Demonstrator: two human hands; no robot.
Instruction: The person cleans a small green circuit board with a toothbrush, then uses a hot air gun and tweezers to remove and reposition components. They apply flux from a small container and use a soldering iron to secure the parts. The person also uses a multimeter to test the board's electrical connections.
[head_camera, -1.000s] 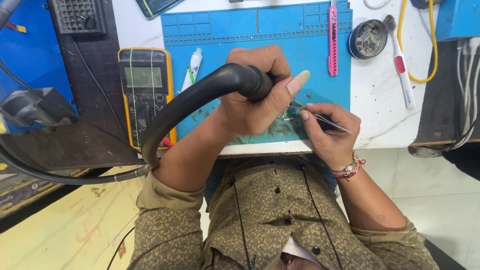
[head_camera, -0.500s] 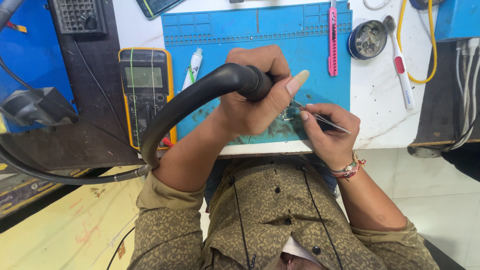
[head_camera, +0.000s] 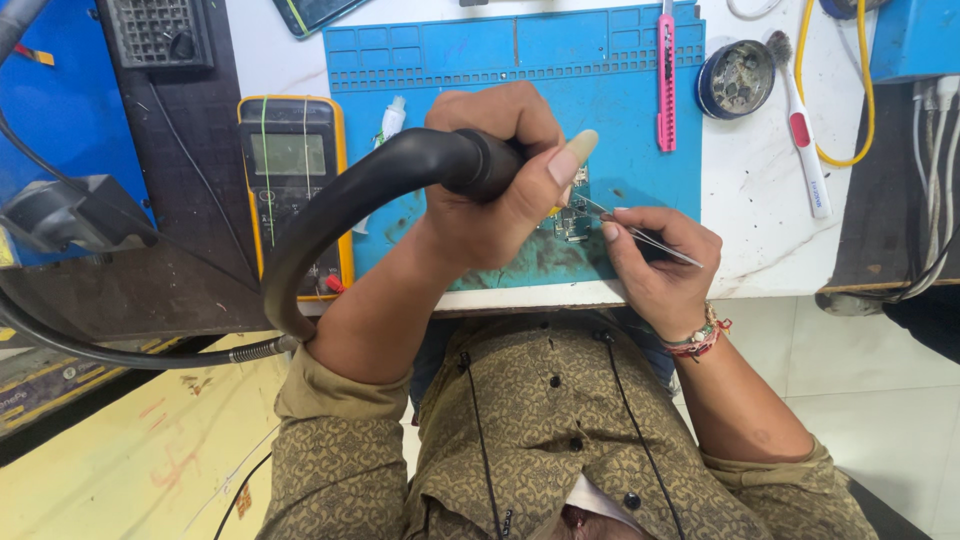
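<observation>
The left hand (head_camera: 495, 185) is closed around the black handle of a hot-air tool (head_camera: 470, 165), and its fist covers the nozzle end entirely, so where the tip sits cannot be told. The handle's long axis runs roughly left to right, the working end toward the right; from its left end a thick black hose (head_camera: 310, 235) curves down and away off the counter's near edge, then out of view at the left. Just under the left thumb, a small circuit board (head_camera: 572, 218) lies on the blue work mat (head_camera: 600, 90) near the counter's (head_camera: 760, 215) near edge. Most of the board is hidden by the fist, and its parts are too small to make out. The right hand (head_camera: 660, 265) pinches a pair of thin metal tweezers (head_camera: 648, 238). Their long axis slants from lower right to upper left, tips pointing at the board; whether they touch it cannot be told.

Toward the counter's left edge lies a yellow-rimmed multimeter (head_camera: 295, 180), partly crossed by the hose. A pink utility knife (head_camera: 666, 80) lies lengthwise on the mat's right side, its top cut off by the frame. Beyond the mat's right edge sit a round tin (head_camera: 737, 78) and a white brush (head_camera: 800, 125).
</observation>
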